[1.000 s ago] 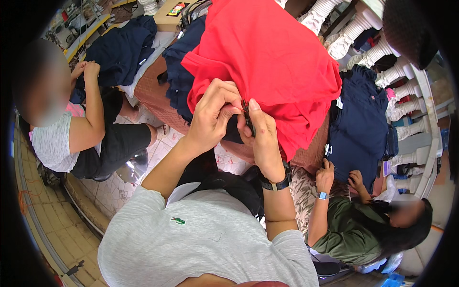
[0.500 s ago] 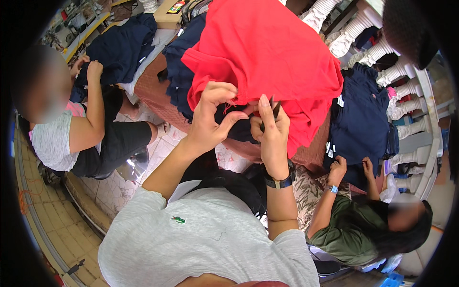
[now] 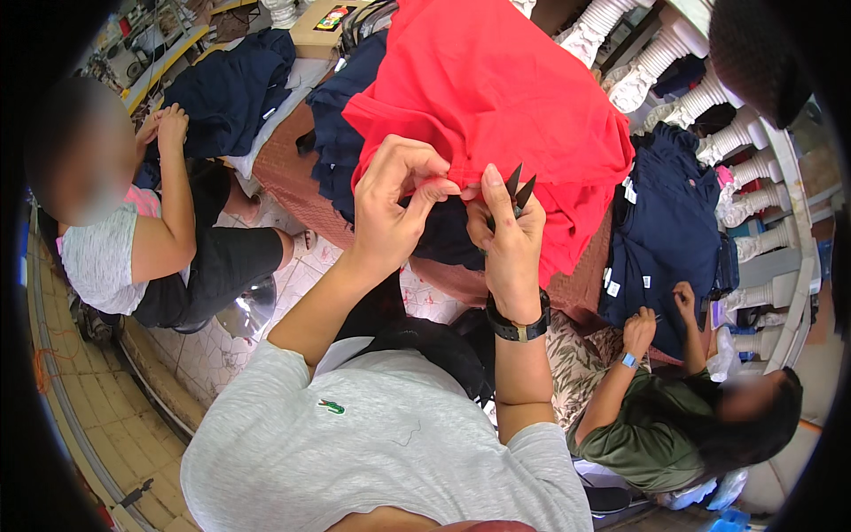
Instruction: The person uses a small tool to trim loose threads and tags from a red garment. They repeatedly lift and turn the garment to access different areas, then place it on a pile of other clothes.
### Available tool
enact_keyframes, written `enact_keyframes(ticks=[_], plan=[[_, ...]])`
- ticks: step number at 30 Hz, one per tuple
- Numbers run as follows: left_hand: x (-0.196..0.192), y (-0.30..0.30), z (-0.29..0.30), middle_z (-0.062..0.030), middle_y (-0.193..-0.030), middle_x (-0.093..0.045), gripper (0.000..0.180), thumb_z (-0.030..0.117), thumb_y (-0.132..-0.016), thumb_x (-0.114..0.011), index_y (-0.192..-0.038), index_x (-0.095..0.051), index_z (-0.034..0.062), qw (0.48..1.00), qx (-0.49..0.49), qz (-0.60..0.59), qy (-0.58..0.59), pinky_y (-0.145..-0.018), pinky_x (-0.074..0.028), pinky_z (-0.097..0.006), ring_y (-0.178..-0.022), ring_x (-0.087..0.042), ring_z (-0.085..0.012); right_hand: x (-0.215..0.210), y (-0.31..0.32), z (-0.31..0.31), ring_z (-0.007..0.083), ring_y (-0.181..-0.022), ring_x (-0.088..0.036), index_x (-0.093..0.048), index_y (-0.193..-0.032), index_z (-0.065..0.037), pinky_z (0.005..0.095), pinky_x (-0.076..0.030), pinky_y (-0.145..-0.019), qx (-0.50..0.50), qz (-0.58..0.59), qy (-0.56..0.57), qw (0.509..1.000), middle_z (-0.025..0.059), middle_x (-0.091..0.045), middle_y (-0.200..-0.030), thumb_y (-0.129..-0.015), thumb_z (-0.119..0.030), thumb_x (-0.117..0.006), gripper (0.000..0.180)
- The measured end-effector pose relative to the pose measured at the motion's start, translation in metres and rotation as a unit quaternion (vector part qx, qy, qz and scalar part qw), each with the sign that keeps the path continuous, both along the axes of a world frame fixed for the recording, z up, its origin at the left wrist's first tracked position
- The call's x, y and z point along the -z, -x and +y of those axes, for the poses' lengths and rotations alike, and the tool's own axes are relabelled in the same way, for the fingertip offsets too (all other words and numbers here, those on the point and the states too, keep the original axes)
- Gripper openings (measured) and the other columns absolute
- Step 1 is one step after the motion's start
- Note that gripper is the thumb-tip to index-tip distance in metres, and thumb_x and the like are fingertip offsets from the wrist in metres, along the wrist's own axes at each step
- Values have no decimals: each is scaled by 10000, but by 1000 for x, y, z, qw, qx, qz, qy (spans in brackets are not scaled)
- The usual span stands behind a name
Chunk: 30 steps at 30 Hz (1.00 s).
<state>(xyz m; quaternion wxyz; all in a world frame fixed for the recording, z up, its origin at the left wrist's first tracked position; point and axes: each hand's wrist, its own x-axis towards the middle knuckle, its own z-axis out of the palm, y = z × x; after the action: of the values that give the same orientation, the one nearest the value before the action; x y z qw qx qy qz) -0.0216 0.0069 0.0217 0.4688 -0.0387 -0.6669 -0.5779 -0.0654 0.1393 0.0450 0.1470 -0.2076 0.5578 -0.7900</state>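
Note:
A red cloth garment (image 3: 505, 106) is spread over the table in front of me, its near edge drawn up towards my hands. My left hand (image 3: 390, 208) pinches that edge between thumb and fingertips. Close beside it, my right hand (image 3: 512, 253) is closed around small thread snips (image 3: 521, 188), whose dark blades point up and stand apart. My right fingertips are also near the red edge; whether they grip the cloth I cannot tell. The snips' handles are mostly hidden in my palm.
Navy garments (image 3: 341, 115) lie under and beside the red one on a brown-covered table (image 3: 282, 164). At the left a person (image 3: 115, 239) handles navy cloth (image 3: 230, 93); at the lower right another person (image 3: 660, 426) handles more navy cloth (image 3: 669, 222). White ribbed hoses (image 3: 656, 66) line the right side.
My left fingertips have come together on the red edge. The snips have turned, so their spread blades show more plainly. The red cloth has shifted slightly.

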Motion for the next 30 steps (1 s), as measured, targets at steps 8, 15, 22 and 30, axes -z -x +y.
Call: enact_keyframes(ticks=[8, 15, 22, 30], plan=[[-2, -3, -8, -89, -894, -567, 49, -12, -928, -641, -914, -594, -17, 996, 5, -57, 68, -638, -490, -283, -682, -594, -163, 3, -3, 2, 9, -455, -300, -636, -829, -27, 228, -193, -428, -1, -2, -7, 1000, -63, -437, -564, -1047, -278, -574, 339], [3, -9, -14, -49, -914, -503, 115, 95, -1027, -550, -960, -514, 8, 990, 116, -62, 41, -761, -465, -259, -802, -540, -129, -1, -9, 0, 15, -446, -305, -596, -836, -42, 222, -197, -419, 17, -22, -40, 999, -44, -431, -548, -1067, -335, -521, 380], [4, -16, -12, -33, -952, -505, 123, 133, -1051, -532, -988, -502, 32, 983, 171, -60, -8, -814, -432, -237, -848, -504, -105, 5, -26, 8, 51, -506, -307, -538, -813, -43, 237, -247, -470, -120, -60, -116, 984, -39, -391, -628, -1089, -453, -365, 524], [10, -22, -11, -55, -1007, -539, 191, 196, -1033, -579, -973, -517, 26, 987, 142, -79, 17, -797, -415, -229, -855, -495, -100, 11, -32, -5, 35, -526, -298, -510, -797, -66, 226, -228, -473, -73, 0, -73, 995, -46, -372, -638, -1095, -365, -390, 439]])
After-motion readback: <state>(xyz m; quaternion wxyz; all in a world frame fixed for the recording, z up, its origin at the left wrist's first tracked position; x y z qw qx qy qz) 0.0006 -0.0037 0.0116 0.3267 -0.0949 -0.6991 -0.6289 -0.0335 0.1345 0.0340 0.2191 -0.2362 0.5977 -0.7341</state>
